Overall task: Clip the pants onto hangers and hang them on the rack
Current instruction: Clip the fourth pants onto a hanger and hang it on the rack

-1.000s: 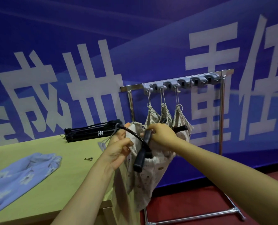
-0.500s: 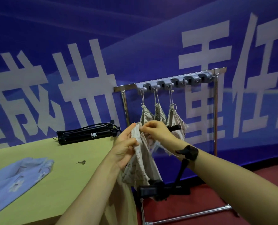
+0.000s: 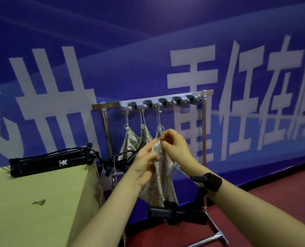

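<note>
two-handed, we pinched the pale pants (image 3: 159, 185) at their top edge, left hand (image 3: 144, 166) lower, right hand (image 3: 175, 145) higher and nearer the rack (image 3: 109, 105) above, the cloth hanging down between our wrists.

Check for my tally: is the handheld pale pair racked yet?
Not yet: left hand and right hand pinch the pale pair below the rack rail.

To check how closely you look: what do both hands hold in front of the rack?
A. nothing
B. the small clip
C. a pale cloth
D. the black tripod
C: the left hand and right hand both pinch the pale cloth in front of the rack, while the tripod and clip lie on the table.
</note>
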A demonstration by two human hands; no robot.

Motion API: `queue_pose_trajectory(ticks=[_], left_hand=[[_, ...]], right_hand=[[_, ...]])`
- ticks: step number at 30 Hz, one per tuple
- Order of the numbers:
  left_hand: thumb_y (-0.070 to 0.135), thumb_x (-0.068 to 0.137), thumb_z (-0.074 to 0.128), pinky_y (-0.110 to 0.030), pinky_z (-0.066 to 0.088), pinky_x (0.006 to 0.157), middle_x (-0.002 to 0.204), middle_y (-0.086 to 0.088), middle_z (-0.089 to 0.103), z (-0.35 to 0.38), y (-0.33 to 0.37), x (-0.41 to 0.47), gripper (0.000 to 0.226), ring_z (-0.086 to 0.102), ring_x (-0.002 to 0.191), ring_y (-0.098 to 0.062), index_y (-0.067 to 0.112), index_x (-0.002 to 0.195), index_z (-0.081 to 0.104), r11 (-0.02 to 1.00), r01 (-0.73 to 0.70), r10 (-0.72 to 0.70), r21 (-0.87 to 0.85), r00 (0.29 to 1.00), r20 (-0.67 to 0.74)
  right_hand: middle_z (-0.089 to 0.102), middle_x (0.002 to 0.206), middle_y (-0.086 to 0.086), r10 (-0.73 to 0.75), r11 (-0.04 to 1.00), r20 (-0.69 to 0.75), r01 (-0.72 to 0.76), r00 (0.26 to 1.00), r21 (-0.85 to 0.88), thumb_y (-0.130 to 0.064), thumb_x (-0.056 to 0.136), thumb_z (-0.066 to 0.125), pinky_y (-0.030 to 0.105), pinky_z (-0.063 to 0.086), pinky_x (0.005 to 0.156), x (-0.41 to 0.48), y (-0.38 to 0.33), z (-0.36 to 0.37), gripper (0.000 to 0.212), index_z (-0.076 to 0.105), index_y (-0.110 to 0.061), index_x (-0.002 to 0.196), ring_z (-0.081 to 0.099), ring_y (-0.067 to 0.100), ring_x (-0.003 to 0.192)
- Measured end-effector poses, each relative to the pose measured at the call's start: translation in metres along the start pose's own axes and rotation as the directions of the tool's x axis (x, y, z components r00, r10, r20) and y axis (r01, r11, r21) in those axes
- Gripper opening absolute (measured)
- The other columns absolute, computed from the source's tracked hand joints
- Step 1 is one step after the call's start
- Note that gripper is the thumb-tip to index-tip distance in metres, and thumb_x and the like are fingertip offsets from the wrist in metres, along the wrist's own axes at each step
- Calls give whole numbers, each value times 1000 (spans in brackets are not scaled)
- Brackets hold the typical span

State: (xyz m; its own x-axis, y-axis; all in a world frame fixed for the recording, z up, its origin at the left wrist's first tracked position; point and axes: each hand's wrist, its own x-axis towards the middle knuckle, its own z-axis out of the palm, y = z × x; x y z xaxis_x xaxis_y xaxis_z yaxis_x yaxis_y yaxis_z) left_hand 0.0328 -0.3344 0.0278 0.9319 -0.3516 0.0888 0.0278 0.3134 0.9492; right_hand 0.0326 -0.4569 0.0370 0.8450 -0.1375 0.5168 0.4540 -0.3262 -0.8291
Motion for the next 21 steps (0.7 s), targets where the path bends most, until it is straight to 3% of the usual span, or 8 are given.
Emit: queue_pose_trajectory(ticks=[3,7,12,14,17,19,21], left_hand=[[-18,80,34,-27,56,74,121,-15,62,22,-3,18,64,65,96,-22,15,133,50,997,11,-2,-80,993,121],[-21,78,32,-26,54,68,111,-12,64,22,-6,50,67,64,78,-16,10,135,48,996,9,-5,-90,999,48],[-17,85,44,-22,53,57,105,-12,65,18,-14,86,54,64,78,-19,17,128,49,999,25,-26,-41,999,-26],[-6,90,50,-19,52,56,103,-11,64,13,-23,102,43,65,75,-14,8,131,46,994,26,-22,102,999,-42],[-5,88,57,-6,45,53,81,-3,60,4,-38,125,35,60,55,7,-11,122,53,883,-7,23,470,999,-28],[-8,85,60,-7,47,58,88,-7,63,-2,-47,137,33,60,58,7,-14,116,56,828,-37,13,560,999,47],[-9,84,59,-9,47,61,95,-7,63,-6,-50,149,30,58,56,10,-12,114,58,816,-47,4,576,997,76]], right_hand=[[51,68,-7,-127,981,-158,101,979,-164,-4,83,53,25,39,59,9,-2,-18,14,51,-18,78,45,7,61],[53,69,-3,-238,930,-326,117,915,-349,-6,82,57,33,41,61,31,6,-32,11,51,-15,79,49,16,64],[55,75,-3,-9,998,-317,-13,948,-68,-2,83,53,36,47,71,66,15,-34,10,55,-12,83,53,16,72],[55,74,-2,-11,999,-342,-2,940,-39,0,84,51,35,47,69,79,16,-37,13,54,-12,80,51,15,70],[54,72,-4,-131,969,-296,59,946,-239,-1,87,52,27,45,63,96,17,-49,15,53,-14,80,50,12,67],[54,72,-6,-123,952,-214,54,969,-300,-1,88,52,23,43,61,109,21,-54,16,54,-15,80,50,10,66],[54,73,-3,-58,981,-243,10,968,-195,0,88,50,24,43,63,129,28,-56,18,54,-16,80,50,12,68]])
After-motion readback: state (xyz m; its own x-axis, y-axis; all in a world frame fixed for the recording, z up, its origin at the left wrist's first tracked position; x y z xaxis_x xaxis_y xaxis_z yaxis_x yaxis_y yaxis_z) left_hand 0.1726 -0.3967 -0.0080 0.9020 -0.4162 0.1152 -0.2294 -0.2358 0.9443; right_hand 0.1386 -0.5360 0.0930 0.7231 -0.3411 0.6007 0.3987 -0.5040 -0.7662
